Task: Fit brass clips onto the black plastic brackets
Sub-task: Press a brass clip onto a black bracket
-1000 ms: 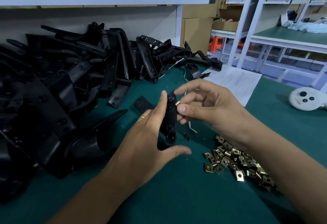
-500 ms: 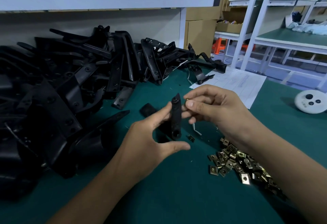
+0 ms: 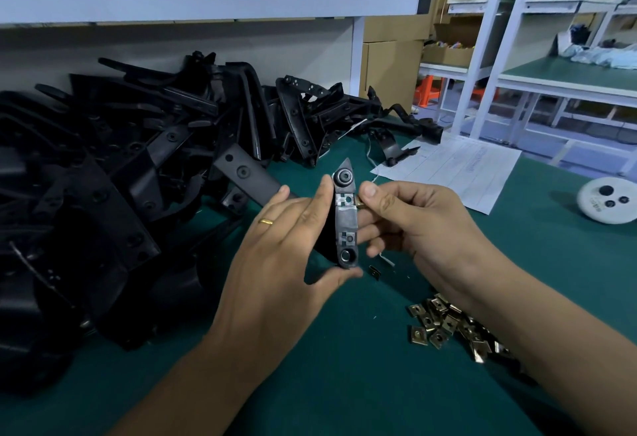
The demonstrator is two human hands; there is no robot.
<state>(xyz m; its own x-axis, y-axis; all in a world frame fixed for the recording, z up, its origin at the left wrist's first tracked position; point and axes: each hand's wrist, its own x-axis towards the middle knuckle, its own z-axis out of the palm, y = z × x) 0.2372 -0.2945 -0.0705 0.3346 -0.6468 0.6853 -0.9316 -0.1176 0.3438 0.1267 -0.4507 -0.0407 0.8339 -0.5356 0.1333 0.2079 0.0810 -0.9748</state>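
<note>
Left hand (image 3: 275, 256) pinches one black bracket (image 3: 345, 222) upright above the desk's (image 3: 344, 384) middle, thumb under, fingers on top. Right hand (image 3: 420, 225) pinches one brass clip (image 3: 359, 204) at the bracket's upper slot. Risk: clip goes in skewed and jams, or slips from the fingertips. One stray clip (image 3: 374, 272) lies below; loose clip pile (image 3: 451, 327) toward the right edge, too many to count. Bracket heap (image 3: 120, 177) at the back-left, uncountable.
</note>
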